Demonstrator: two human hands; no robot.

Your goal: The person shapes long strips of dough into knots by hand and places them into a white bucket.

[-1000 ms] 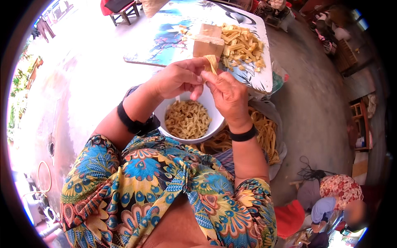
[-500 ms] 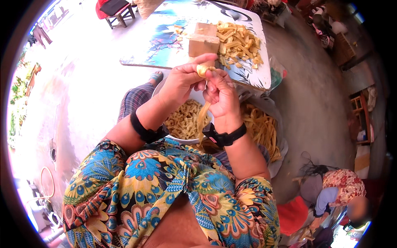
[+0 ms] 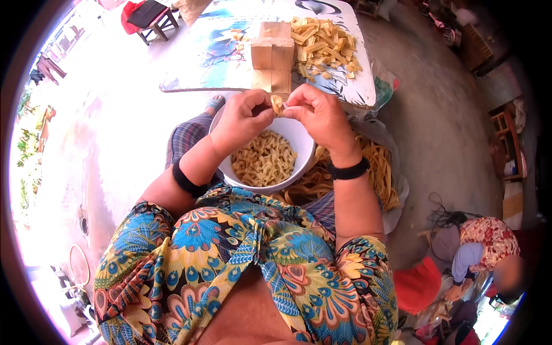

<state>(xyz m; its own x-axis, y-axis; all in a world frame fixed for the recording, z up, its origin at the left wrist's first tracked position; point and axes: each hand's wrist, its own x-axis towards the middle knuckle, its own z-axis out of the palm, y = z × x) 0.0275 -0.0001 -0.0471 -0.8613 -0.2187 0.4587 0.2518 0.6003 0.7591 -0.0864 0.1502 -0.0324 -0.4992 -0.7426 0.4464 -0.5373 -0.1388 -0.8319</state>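
Between my two hands is a small knotted yellow strip (image 3: 277, 106), flat and pliable like bean curd skin. My left hand (image 3: 244, 118) pinches one side of it with thumb and forefinger, and my right hand (image 3: 322, 118) grips the other side. Just below them, a white bowl (image 3: 306, 148) holds many similar small knots (image 3: 263, 161). Long loose yellow strips (image 3: 379, 172) lie in a pale bag to the right of the bowl. What kind of food the strips are, I cannot tell for sure.
Ahead stands a low table (image 3: 181, 75) with a printed top. On it are wooden blocks (image 3: 271, 54) and a heap of short yellow pieces (image 3: 325, 49). A dark stool (image 3: 155, 23) stands far left. Another person (image 3: 489, 244) is bent over at the lower right.
The long tail of strip that hung from my right hand is gone from view. My hands have drawn apart around a smaller, tighter knot, and the right hand has turned over.
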